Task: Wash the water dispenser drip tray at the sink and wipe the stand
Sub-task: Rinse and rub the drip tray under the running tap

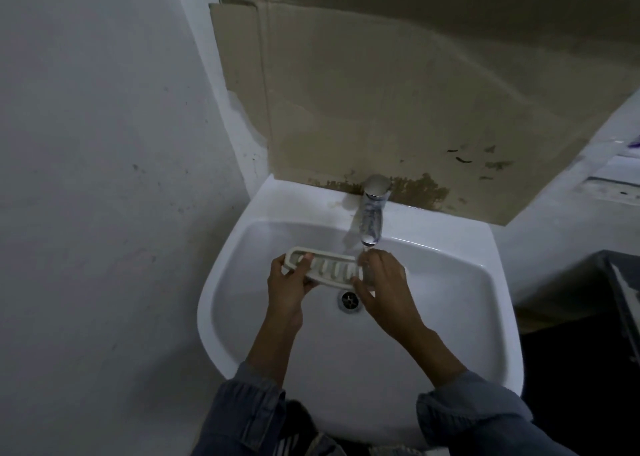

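Note:
A white slotted drip tray [329,268] is held over the bowl of the white sink [450,282], just below the chrome tap [373,210]. My left hand [289,282] grips the tray's left end, thumb on top near the rim. My right hand [382,282] holds the tray's right end, its fingers curled round the edge. A thin stream of water runs from the spout onto the fingers of my right hand and the tray's right end. The tray's right end is hidden behind that hand.
The drain [349,300] lies just below the tray. A stained brown cardboard sheet [398,92] covers the wall behind the tap. A white wall [104,178] stands close on the left, and a dark bin-like object [616,300] sits to the right of the sink.

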